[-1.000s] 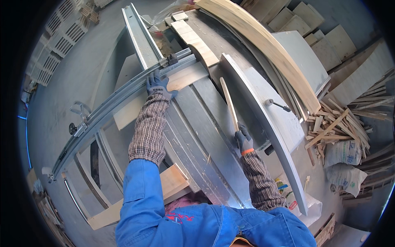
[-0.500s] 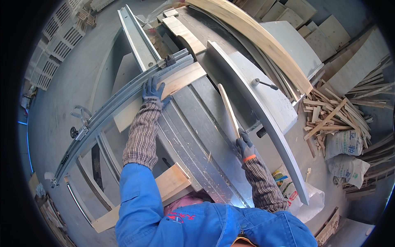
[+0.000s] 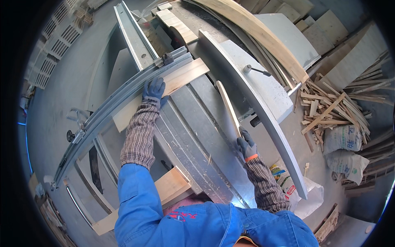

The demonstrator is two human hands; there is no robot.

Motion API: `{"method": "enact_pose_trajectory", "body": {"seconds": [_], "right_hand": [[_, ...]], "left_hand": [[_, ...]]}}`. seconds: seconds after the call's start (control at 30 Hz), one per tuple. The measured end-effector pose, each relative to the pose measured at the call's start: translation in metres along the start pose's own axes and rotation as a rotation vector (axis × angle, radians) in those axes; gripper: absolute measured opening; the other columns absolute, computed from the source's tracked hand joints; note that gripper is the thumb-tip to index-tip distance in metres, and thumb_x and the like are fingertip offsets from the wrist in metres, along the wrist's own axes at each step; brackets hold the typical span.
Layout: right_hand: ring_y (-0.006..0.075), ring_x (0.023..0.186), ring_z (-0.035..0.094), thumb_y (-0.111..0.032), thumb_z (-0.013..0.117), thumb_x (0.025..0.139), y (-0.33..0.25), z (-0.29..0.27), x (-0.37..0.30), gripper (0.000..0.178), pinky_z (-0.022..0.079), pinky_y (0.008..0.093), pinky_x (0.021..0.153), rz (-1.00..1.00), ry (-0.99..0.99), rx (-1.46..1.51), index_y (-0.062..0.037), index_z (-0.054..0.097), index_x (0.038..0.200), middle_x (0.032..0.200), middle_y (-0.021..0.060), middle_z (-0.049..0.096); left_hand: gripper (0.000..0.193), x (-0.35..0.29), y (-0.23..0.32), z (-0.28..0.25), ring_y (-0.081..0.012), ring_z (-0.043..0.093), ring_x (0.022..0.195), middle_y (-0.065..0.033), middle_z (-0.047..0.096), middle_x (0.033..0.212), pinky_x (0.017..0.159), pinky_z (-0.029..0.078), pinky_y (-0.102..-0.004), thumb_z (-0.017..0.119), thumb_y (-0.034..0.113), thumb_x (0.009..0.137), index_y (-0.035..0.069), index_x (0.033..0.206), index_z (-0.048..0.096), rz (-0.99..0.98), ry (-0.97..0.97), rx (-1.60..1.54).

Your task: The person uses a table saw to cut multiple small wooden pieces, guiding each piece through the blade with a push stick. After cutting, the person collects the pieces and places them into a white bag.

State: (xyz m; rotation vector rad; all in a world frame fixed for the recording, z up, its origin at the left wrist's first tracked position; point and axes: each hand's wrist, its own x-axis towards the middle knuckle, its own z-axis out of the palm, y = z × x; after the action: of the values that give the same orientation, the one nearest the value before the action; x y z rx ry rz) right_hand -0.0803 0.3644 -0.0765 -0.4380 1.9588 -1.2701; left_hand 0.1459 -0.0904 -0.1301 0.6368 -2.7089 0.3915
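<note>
My left hand (image 3: 154, 91), in a grey glove, lies on a pale wooden board (image 3: 187, 77) with its fingers extended. This board rests along a long metal fence (image 3: 119, 95) and crosses the left part of a grey metal saw table (image 3: 193, 119). On the right, my gloved right hand (image 3: 247, 145) is closed around the near end of a slim wooden stick (image 3: 227, 106). The stick slants away from me over the table, its rounded tip pointing far left. Sawdust and small chips are scattered over the table's grooves.
A curved-looking grey rip fence (image 3: 263, 103) with a black-handled lever (image 3: 258, 71) stands right of the stick. Another board (image 3: 173, 183) lies near my left elbow. Scrap wood strips (image 3: 329, 107) and white sacks (image 3: 343, 140) are piled at right. Long planks (image 3: 263, 37) lie at far right.
The view has shifted slightly. The board's right end sticks out a little farther past the metal fence. My left hand still lies on the board, and my right hand keeps the stick.
</note>
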Motion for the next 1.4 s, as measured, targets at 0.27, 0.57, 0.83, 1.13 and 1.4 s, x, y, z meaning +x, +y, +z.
{"method": "enact_pose_trajectory", "body": {"seconds": [0.27, 0.57, 0.83, 1.13, 1.4], "right_hand": [[0.016, 0.107, 0.056, -0.014, 0.059, 0.092, -0.014, 0.012, 0.023, 0.056, 0.045, 0.0263, 0.088, 0.065, -0.044, 0.058, -0.0096, 0.049, 0.147, 0.122, 0.0087, 0.061], [0.0067, 0.061, 0.049, -0.016, 0.06, 0.09, -0.056, 0.021, 0.054, 0.054, 0.039, 0.0229, 0.053, 0.159, -0.03, 0.221, -0.0158, 0.055, 0.144, 0.08, -0.0009, 0.059], [0.0058, 0.06, 0.05, -0.018, 0.061, 0.089, -0.074, 0.04, 0.077, 0.052, 0.039, 0.022, 0.051, 0.177, -0.014, 0.221, -0.0168, 0.059, 0.141, 0.078, -0.0023, 0.059], [0.0054, 0.058, 0.05, -0.017, 0.062, 0.089, -0.085, 0.065, 0.104, 0.052, 0.039, 0.022, 0.051, 0.183, 0.017, 0.213, -0.0176, 0.059, 0.14, 0.077, -0.0034, 0.061], [0.0051, 0.058, 0.048, -0.016, 0.062, 0.089, -0.103, 0.089, 0.133, 0.052, 0.039, 0.0214, 0.051, 0.185, 0.005, 0.243, -0.0171, 0.059, 0.141, 0.078, -0.0036, 0.06]], "left_hand": [[0.091, 0.069, 0.053, -0.025, -0.029, 0.024, 0.146, -0.0082, 0.034, 0.154, 0.123, 0.012, -0.0533, 0.073, 0.062, 0.071, 0.016, 0.144, 0.046, -0.189, -0.043, 0.072], [0.114, 0.067, 0.058, -0.034, -0.0357, 0.018, 0.148, -0.013, 0.025, 0.157, 0.123, 0.01, -0.0545, 0.076, 0.066, 0.061, 0.009, 0.151, 0.035, -0.49, 0.043, -0.027], [0.113, 0.083, 0.049, -0.042, -0.0365, 0.015, 0.147, -0.0149, 0.024, 0.153, 0.123, 0.009, -0.054, 0.07, 0.076, 0.065, 0.015, 0.153, 0.034, -0.555, -0.205, 0.088], [0.109, 0.094, 0.016, -0.022, -0.0374, 0.019, 0.145, -0.0155, 0.021, 0.154, 0.123, 0.01, -0.0547, 0.07, 0.071, 0.068, 0.014, 0.153, 0.034, -0.524, -0.124, 0.049], [0.111, 0.112, -0.015, -0.007, -0.0372, 0.019, 0.145, -0.0153, 0.021, 0.154, 0.123, 0.009, -0.0546, 0.069, 0.073, 0.067, 0.014, 0.153, 0.034, -0.54, -0.167, 0.073]]}}
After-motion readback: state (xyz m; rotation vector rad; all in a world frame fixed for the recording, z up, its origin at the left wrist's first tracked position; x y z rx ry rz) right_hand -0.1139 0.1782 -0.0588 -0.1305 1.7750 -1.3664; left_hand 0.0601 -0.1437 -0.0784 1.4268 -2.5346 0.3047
